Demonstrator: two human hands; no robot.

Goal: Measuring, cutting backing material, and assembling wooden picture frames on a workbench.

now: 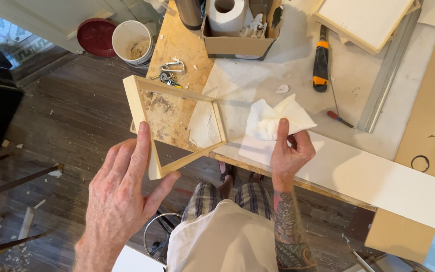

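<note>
Head view: left hand (127, 186) grips the near rail of the wooden frame (174, 126), fingers flat along the outside and thumb under the corner, holding it tilted over the workbench (177, 45) edge. Right hand (290, 151) pinches a crumpled paper towel (273, 118) just beside the frame's right rail. My read: wiping comes next. Keep the frame braced, fold the towel to a clean face, wipe along the grain, and work inside corners first.
</note>
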